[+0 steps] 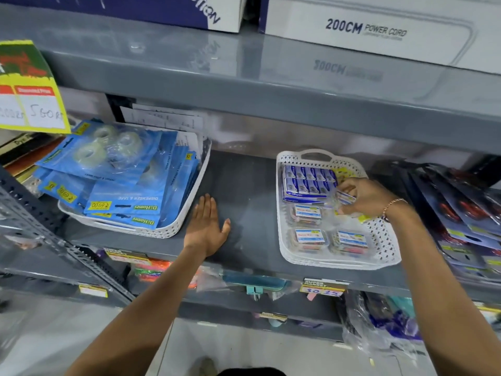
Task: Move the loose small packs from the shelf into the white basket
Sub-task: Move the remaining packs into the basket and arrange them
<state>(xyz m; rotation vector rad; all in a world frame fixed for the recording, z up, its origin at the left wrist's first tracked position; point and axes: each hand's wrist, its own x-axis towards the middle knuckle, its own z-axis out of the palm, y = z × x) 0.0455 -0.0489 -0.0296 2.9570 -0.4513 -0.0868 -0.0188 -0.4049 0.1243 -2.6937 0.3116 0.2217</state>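
A grey steel shelf point(244, 191) is carrying two white perforated baskets, with a bare stretch lying between them. The left basket point(187, 215) is holding blue tape packs point(108, 169) reading "D'Homes" and "DISPENSER & TAPE", each bearing a yellow 69.00 sticker. The white basket point(379, 240) on the right is holding a block of blue boxes point(309, 183) at its far end and three clear small packs point(309, 237) with white-and-blue labels nearer; their print is blurring too much to read. The left hand point(207, 226) is resting flat and spread on the bare shelf, holding nothing. The right hand point(366, 198) is hovering over the right basket, fingers pinching one small pack point(345, 197) above the others.

No loose packs are showing on the bare shelf, so this one is probably the last. Released from that height, it could be landing tilted against the boxes or skidding onto the slick lids below. Above, a carton is reading "200CM POWER CORD"; a shelf-edge tag is showing "SUPER MARKET".
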